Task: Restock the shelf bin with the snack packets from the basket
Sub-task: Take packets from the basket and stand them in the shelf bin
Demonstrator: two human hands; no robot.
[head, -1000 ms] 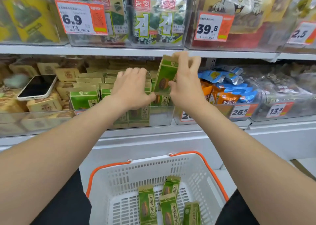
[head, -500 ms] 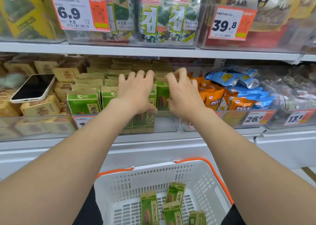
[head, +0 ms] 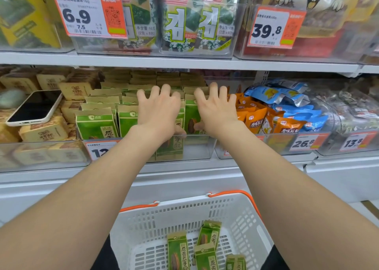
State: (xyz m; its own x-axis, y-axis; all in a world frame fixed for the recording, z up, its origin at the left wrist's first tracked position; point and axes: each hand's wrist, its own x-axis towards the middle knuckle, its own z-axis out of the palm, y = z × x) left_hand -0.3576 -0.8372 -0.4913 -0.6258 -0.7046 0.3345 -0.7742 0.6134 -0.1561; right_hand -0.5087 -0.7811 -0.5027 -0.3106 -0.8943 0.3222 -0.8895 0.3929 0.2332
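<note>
The left hand (head: 159, 113) and right hand (head: 216, 113) pressed packets (head: 96, 126) in the bin (head: 194, 149), fingers (head: 166, 90) spread. Four more lay in the basket (head: 184, 207)

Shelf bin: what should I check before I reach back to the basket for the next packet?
1. Left hand free: ok, fingers spread over the packet tops, gripping nothing.
2. Right hand free: ok, likewise spread.
3. Green packets upright in the shelf bin: ok for the front rows that show.
4. Room for more: cannot tell, the hands cover that spot.
5. Stock in the basket: ok, four basket packets in view.
6. Phone out of the way: ok, it lies on the tan packets to the left.
</note>
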